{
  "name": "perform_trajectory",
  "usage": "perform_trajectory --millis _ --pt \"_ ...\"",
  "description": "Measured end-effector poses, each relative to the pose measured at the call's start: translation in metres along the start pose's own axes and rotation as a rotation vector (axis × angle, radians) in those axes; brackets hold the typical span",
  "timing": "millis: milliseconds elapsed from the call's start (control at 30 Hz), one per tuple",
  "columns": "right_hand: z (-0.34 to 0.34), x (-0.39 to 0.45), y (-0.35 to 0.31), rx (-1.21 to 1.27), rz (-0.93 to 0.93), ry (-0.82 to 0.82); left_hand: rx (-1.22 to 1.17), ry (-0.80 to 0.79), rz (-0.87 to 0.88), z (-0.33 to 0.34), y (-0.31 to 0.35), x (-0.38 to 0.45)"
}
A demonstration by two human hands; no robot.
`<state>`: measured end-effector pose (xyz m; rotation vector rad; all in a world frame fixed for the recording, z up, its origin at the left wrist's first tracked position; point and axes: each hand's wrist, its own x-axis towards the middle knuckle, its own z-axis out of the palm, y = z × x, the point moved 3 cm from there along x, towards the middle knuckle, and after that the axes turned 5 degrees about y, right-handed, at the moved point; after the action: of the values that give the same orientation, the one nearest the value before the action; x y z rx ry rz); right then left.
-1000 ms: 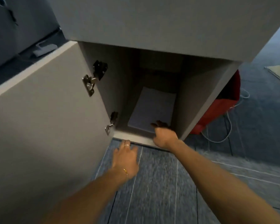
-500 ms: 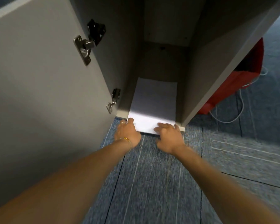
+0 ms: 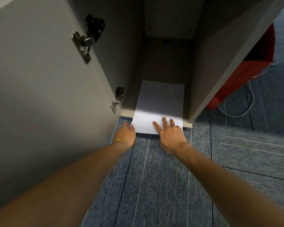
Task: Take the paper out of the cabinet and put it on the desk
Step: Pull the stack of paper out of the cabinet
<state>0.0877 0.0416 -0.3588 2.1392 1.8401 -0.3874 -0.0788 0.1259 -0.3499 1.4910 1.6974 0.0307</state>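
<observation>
This looks like an office. The floor is laid with blue-grey striped carpet tiles [image 3: 154, 185] with dark seams, and a plain grey laminate cabinet [image 3: 220, 63] with metal door hinges [image 3: 84, 45] stands on it. A thin white cable [image 3: 246, 102] trails across the carpet beside a red bag [image 3: 246, 74].

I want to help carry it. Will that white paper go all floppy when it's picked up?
Probably floppy: the paper looks thin and flat. It likely slides easily, since its front edge already overhangs the cabinet floor. Two hands, like the left hand and right hand, should steady it.
</observation>
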Motion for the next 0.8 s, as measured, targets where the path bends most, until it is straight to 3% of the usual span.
perform_trajectory --millis 167,267,333,433,567,800 --pt "0.006 -0.034 -0.001 0.017 -0.056 0.001 -0.290 -0.015 -0.106 0.018 -0.018 0.056" --pt "0.011 -0.053 -0.001 0.053 -0.095 0.011 -0.433 -0.114 -0.236 0.015 -0.009 0.036" --pt "0.016 -0.063 0.003 0.088 -0.127 0.001 -0.400 -0.167 -0.212 0.007 0.011 0.009" --pt "0.016 -0.071 0.015 0.223 -0.146 0.048 -0.275 -0.127 -0.127 0.001 0.024 -0.005" --pt "0.004 -0.066 0.043 0.609 0.187 0.299 -0.250 -0.146 -0.062 -0.004 0.030 -0.017" --pt "-0.009 -0.057 0.044 1.654 0.711 0.278 -0.286 -0.152 -0.062 -0.040 0.011 -0.053"
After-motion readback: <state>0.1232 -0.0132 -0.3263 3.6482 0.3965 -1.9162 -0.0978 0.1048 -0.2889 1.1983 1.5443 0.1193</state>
